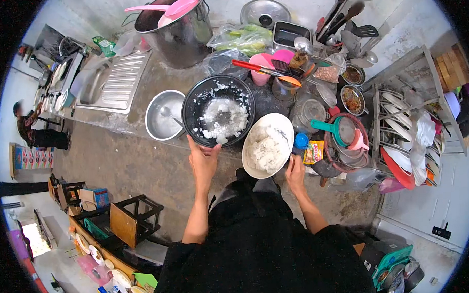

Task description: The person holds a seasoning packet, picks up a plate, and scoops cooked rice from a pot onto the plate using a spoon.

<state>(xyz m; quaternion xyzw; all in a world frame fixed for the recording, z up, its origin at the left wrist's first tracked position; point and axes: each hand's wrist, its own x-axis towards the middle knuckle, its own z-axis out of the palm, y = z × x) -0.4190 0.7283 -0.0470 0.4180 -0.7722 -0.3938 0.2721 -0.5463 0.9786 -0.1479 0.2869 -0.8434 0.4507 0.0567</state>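
Note:
My left hand [203, 162] grips the near rim of a black basin [186, 111], thumb and fingers closed on its edge. White clumps that look like cooked rice [232, 115] lie scattered over the basin's bottom and wall. In my right hand [296, 173] is the side of a white oval bowl [285, 123], tilted beside the basin's right edge. A mound of similar white food [265, 150] fills much of the bowl, and a spoon [282, 136] rests at its upper right. Left of the basin stands a metal pot [153, 116] with a ladle [167, 112] inside.
Behind the basin are a tall pot [182, 42] and a pink cup [261, 68] with red-handled tongs [250, 67] across it. Strainers [343, 130] and a yellow packet [314, 152] sit to the right, near a dish rack [398, 115]. Another person [37, 127] stands far left.

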